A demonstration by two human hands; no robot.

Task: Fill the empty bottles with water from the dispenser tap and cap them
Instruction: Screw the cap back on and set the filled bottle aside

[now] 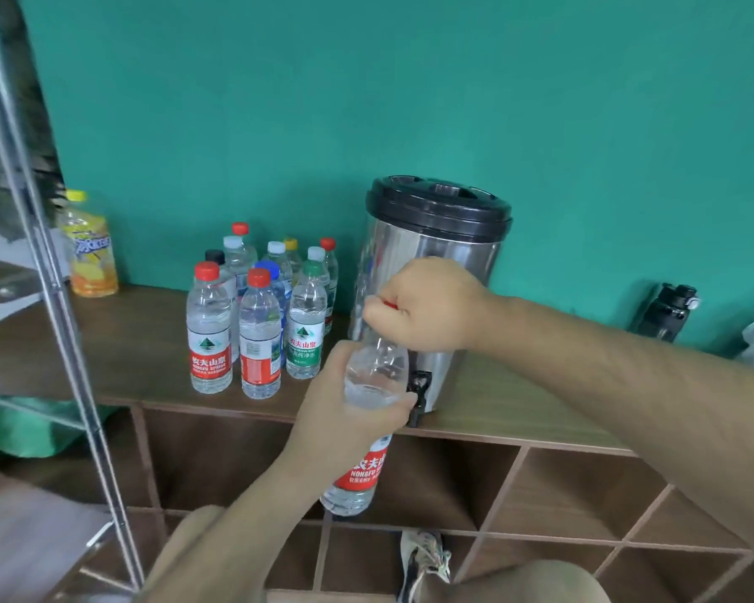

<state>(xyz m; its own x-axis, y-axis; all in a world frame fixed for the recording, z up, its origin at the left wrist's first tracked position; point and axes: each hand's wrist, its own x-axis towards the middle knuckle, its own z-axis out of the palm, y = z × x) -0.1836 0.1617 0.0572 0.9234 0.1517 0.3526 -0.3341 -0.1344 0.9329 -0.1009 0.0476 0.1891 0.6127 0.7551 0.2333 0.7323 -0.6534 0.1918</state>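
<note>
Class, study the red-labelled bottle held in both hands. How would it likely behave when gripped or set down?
The bottle looks thin, clear plastic, so it probably dents under a tight grip from the left hand. Holding water, it is likely heavy for its size. Tall and narrow, it may tip if nudged.

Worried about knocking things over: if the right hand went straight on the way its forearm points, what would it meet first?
Likely the green-capped bottle; the right hand, gripping the red cap, points leftward at it. Depth is unclear: it might pass in front.
</note>
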